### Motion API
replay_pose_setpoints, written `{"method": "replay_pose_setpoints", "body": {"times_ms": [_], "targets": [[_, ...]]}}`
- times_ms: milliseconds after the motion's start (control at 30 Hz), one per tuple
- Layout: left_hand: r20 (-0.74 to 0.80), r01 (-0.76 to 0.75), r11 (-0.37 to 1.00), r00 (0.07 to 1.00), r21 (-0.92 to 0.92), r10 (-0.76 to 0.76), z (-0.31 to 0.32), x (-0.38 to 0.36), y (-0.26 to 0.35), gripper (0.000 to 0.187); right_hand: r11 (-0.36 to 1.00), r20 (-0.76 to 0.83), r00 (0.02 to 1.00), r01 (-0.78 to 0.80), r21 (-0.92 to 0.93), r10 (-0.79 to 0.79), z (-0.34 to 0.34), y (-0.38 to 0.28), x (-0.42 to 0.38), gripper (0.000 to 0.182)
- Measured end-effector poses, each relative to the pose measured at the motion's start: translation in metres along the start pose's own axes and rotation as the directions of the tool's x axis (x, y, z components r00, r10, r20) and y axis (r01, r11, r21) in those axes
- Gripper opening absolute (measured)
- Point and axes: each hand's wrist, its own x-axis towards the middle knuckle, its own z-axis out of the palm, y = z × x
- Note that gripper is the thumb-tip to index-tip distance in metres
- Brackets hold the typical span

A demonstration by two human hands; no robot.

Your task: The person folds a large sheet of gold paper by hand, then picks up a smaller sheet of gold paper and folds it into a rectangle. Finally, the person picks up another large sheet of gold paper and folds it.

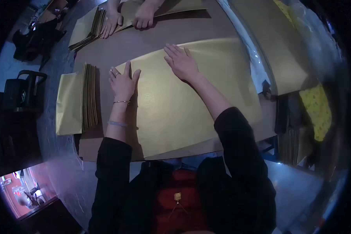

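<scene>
a person's two hands lie flat, fingers spread and grasping nothing, on one large yellow sheet of paper spread across a brown table; the left hand presses the sheet's left edge, the right hand rests near its upper middle; the sheet is smooth, thin and roughly rectangular; just left of it sits one stack of folded yellow sheets on edge, thin layers showing; a second stack lies at the far end, where another person's two hands rest on more yellow paper; one more large sheet lies to the right
</scene>
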Motion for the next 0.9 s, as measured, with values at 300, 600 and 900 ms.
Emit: {"method": "replay_pose_setpoints", "body": {"times_ms": [300, 600, 900], "targets": [[0.042, 0.007, 1.000, 0.999, -0.029, -0.006, 0.001, 0.003, -0.003, 0.062, 0.973, -0.096, 0.991, -0.113, -0.202, 0.095, -0.025, 0.074, -0.011, 0.049], [0.094, 0.008, 1.000, 0.995, 0.024, -0.010, -0.002, 0.005, -0.005, 0.062, 0.904, -0.103, 0.972, -0.236, -0.355, 0.213, -0.057, 0.154, -0.018, 0.050], [0.098, 0.002, 1.000, 0.995, 0.006, -0.003, 0.000, 0.008, -0.008, 0.062, 0.726, -0.074, 0.952, -0.276, -0.630, 0.297, -0.078, 0.180, -0.023, 0.049]]}}
